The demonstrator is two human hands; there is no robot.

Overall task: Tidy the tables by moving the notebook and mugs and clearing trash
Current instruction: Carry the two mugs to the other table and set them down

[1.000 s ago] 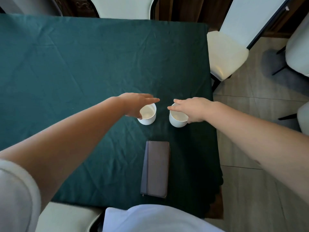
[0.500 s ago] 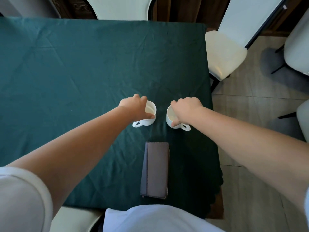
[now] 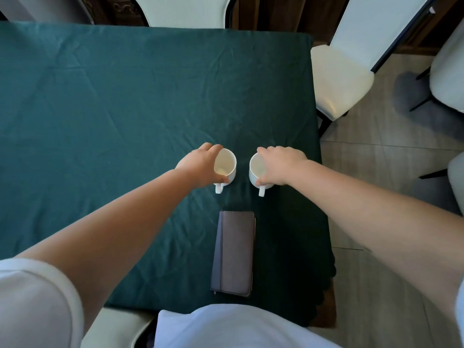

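- Head view, risk: each hand takes a mug by the rim from above, not by the handle. Such a pinch is shallow, so a mug could tip or slip on lifting. The two mugs stand near each other and could knock together.
- Head view, grip: the left hand (image 3: 200, 167) curls over the left mug (image 3: 226, 165), fingers closed on its rim. The right hand (image 3: 278, 164) clasps the right mug (image 3: 257, 169) likewise. Both mugs rest on the green tablecloth (image 3: 113, 109). The notebook (image 3: 234, 252) lies untouched, just nearer the person.
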